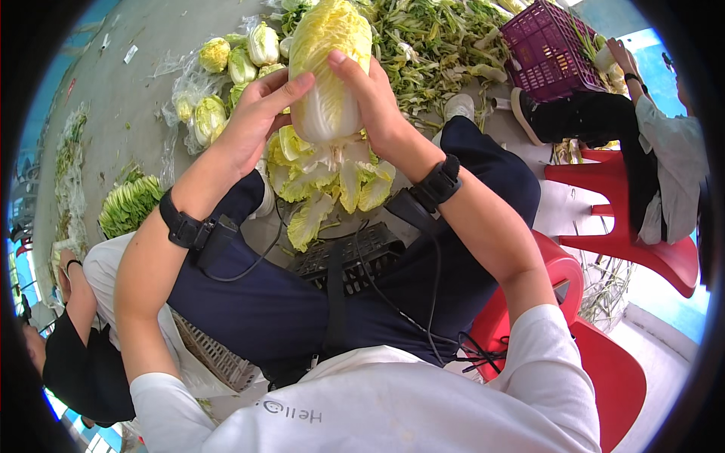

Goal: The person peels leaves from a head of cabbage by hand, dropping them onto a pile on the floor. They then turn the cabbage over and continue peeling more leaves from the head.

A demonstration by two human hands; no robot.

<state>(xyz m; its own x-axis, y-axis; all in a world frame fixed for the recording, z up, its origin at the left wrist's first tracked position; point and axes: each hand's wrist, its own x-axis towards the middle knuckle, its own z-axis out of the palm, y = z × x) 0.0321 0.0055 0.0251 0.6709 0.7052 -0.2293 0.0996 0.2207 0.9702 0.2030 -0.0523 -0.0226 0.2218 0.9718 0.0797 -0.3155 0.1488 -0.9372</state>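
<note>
A napa cabbage [324, 45], yellow at its leafy top and white at the base, is held up before me between both hands. My left hand [263, 110] has its thumb along the cabbage's left side, with the other fingers partly hidden behind it. On the other side my right hand [376, 102] grips it, thumb laid across the front leaves. Below the cabbage, loose yellow-green cabbage leaves [306, 218] lie in a heap between my feet. Behind my hands, several whole napa cabbages [242, 65] rest beside clear plastic film [192, 85].
A wide pile of green leaf trimmings [442, 39] spreads ahead to the right, against a purple plastic crate [546, 54]. At right a person sits on a red plastic stool [617, 204]; another sits at left near a green leafy bunch [131, 204]. A black crate [345, 255] stands between my legs.
</note>
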